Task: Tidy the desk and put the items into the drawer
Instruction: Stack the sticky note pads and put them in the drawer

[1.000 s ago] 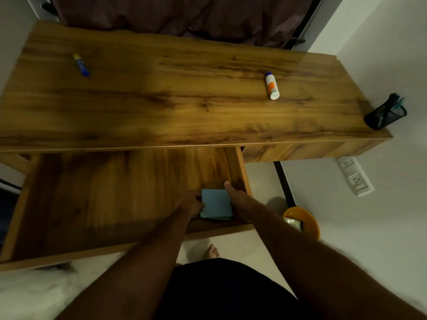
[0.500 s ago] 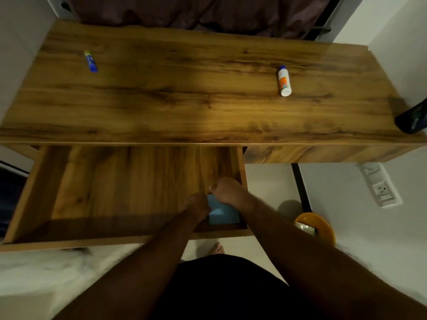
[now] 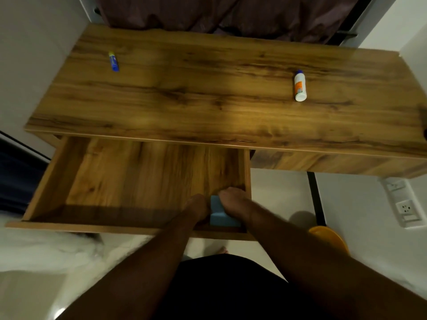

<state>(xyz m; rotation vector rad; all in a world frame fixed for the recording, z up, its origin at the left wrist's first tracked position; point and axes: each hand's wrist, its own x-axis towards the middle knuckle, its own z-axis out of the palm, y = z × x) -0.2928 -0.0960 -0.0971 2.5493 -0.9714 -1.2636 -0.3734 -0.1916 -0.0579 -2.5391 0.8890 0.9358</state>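
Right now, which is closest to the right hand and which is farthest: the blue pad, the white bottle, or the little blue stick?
1. Blue pad: in the drawer's near right corner, under the right hand.
2. White bottle: right side of the desk top.
3. Blue stick: far left of the desk top.

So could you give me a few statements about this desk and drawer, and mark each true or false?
1. The drawer is pulled open. True.
2. The blue pad lies on the desktop. False: it is in the drawer's near right corner, with the left hand and right hand on either side of it.
3. The white bottle lies on its side on the desk. True.
4. The blue glue stick is beside the bottle. False: it lies far off, toward the desk's left end.
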